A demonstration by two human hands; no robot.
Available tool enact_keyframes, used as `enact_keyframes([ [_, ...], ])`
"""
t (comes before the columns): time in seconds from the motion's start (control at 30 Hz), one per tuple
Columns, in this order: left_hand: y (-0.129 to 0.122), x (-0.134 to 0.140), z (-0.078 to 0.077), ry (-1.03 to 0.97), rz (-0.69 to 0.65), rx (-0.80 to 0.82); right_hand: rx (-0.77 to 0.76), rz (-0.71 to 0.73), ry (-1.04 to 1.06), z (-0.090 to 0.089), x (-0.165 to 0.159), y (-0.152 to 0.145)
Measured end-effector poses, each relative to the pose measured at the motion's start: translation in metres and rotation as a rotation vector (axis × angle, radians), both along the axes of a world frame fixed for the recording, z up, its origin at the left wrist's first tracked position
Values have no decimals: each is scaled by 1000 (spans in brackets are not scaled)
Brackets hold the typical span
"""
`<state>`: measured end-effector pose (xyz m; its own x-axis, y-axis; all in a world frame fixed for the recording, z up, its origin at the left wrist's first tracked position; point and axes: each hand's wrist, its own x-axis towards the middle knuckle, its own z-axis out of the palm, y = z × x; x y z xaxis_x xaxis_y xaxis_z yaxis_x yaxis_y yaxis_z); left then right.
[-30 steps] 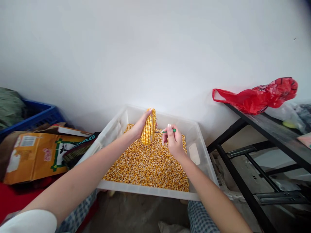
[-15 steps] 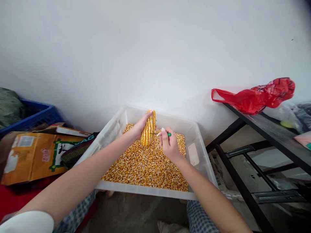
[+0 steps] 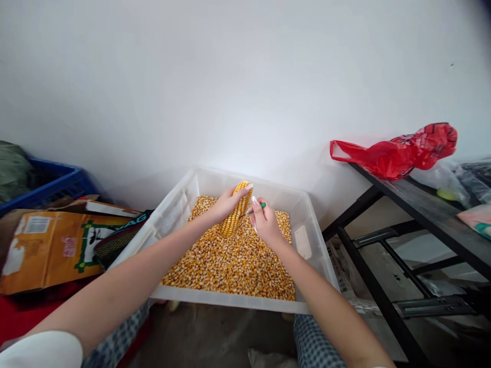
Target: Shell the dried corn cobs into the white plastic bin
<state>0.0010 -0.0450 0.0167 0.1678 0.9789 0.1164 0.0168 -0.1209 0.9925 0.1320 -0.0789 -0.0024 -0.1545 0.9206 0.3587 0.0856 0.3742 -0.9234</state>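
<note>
My left hand (image 3: pixel 229 202) is closed round a yellow corn cob (image 3: pixel 231 221), held tilted with its top leaning right. In my right hand (image 3: pixel 265 221) is a screwdriver (image 3: pixel 263 205) with a green handle; its thin shaft points left and its tip meets the side of the cob. Both hands are above a translucent plastic bin (image 3: pixel 230 296). Loose corn kernels (image 3: pixel 238 266) in yellow and white cover the bin's bottom in a thick layer. My left fingers partly hide the upper cob.
To the left lie an orange cardboard box (image 3: pixel 57 250) and a blue crate (image 3: pixel 65 181). A black metal frame (image 3: pixel 376 283) stands at the right, with a red plastic bag (image 3: pixel 399 153) on top. A white wall (image 3: pixel 238 87) rises behind the bin.
The cob has tilted over to the right and its upper end is slightly lower. My left hand has shifted up and right along it; the screwdriver now slants down toward the cob.
</note>
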Motion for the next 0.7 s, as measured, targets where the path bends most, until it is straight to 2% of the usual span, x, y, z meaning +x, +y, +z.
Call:
enact_keyframes([
  [0.13,-3,2,2,46,-32,131,-78,66,54,1,1,3],
  [0.37,0,2,-3,2,1,138,-128,82,29,5,2,6],
  [0.57,3,0,-10,5,-17,122,-187,80,-1,7,3,8],
  [0.7,6,1,-15,-123,-9,-6,-93,35,-23,8,2,2],
])
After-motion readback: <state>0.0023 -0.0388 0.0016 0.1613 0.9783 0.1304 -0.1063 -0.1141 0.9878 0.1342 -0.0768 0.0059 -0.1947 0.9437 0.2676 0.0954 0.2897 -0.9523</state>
